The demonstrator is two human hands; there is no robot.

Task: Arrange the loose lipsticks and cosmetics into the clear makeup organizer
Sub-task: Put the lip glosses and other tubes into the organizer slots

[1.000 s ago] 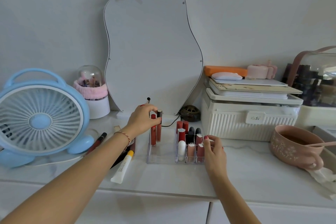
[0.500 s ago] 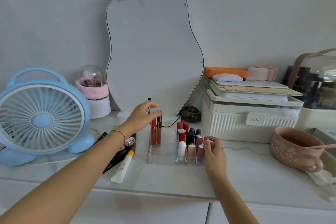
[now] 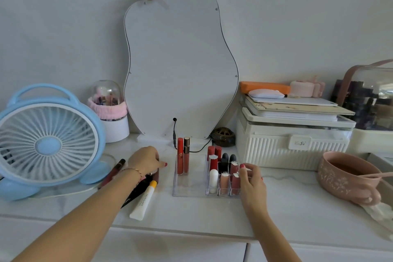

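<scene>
Nearest the camera, the white tube with a yellow cap (image 3: 144, 201) lies loose on the marble countertop (image 3: 202, 217), with a dark flat item (image 3: 136, 192) beside it and a dark red pencil-like stick (image 3: 112, 173) resting toward the blue desk fan (image 3: 47, 141). Over that pile sits the left hand (image 3: 145, 160), which a second ago was up at the clear makeup organizer (image 3: 191, 187), fingers pinched on the tops of two tall lip glosses. It has since let them go and come down to the counter; its fingers now curl over something dark red at the edge of the loose pile, but whether it has actually gripped anything I cannot tell, since the hand covers it. The right hand (image 3: 252, 183) has hardly moved: its fingertips rest against the organizer's right wall, apparently steadying it, without closing round any lipstick. The two tall lip glosses (image 3: 183, 156) now stand upright and unsupported in the organizer's wide left compartment, at the back. The small cells on the right hold lipsticks (image 3: 223, 168) in rows, among them a white one at the front. So one placement looks finished and the next pick is probably starting; the tube, the dark item and the stick remain to be stowed, and the left compartment has room in front. Farther back stand the pear-shaped mirror (image 3: 180, 66) and the white storage box (image 3: 293, 144).
</scene>
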